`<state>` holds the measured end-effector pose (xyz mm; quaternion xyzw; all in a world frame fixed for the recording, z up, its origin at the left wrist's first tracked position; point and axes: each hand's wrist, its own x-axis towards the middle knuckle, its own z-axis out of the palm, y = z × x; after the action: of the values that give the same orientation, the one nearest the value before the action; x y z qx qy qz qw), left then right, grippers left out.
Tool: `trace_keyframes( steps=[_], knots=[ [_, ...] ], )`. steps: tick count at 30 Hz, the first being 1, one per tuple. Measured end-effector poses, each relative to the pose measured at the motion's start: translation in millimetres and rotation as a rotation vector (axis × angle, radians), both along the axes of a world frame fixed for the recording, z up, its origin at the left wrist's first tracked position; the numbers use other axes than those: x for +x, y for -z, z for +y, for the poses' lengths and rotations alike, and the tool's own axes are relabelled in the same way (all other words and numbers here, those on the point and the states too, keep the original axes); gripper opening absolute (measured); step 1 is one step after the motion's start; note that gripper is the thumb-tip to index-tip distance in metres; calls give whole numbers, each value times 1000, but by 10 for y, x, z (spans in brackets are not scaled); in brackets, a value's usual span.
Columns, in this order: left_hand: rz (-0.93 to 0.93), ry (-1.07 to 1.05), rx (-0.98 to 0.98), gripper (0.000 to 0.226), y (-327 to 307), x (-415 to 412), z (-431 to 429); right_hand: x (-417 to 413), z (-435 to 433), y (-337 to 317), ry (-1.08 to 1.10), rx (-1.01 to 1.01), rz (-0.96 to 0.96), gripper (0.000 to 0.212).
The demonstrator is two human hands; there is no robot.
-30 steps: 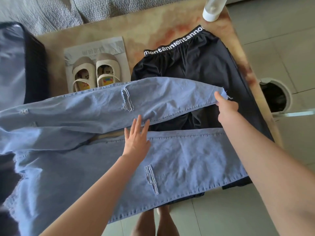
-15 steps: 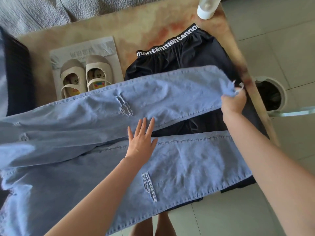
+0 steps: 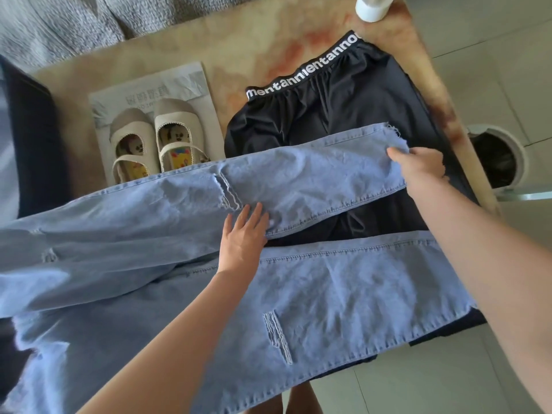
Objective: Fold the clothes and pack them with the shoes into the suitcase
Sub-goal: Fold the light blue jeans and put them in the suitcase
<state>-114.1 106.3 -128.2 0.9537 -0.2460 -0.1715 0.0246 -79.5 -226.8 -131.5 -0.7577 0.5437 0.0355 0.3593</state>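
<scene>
Jeans of light blue denim with ripped slits (image 3: 298,294) lie spread across the front of the tan and red stone-look table (image 3: 239,40). Their two legs point to the right with a gap between them. The left hand (image 3: 243,234) is flat with straight fingers and presses on the far leg near its inner seam, most likely to pin the cloth so it does not slide. The right hand (image 3: 418,168) pinches the frayed end of that far leg, thumb on top, and lifts it a little. This looks like the start of laying one leg over the other. Under the jeans lie soft black trousers with a white-lettered waistband (image 3: 328,115), not folded yet. A pair of small cream strap shoes (image 3: 155,144) sits on a grey sheet of paper (image 3: 179,82) just behind the jeans, maybe to keep the table clean. The dark suitcase (image 3: 33,144) is at the left edge, near the shoes. Its inside is not in view. The packing looks barely begun.
</scene>
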Motion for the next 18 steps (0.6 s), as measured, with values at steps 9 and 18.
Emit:
trace_keyframes(
  steps=[9, 18],
  knots=[
    [-57, 14, -328, 30, -34, 20, 208, -8, 131, -67, -160, -271, 166, 42],
    [81, 4, 227, 71, 4, 237, 154, 450, 472, -12, -669, -387, -74, 52]
  ],
)
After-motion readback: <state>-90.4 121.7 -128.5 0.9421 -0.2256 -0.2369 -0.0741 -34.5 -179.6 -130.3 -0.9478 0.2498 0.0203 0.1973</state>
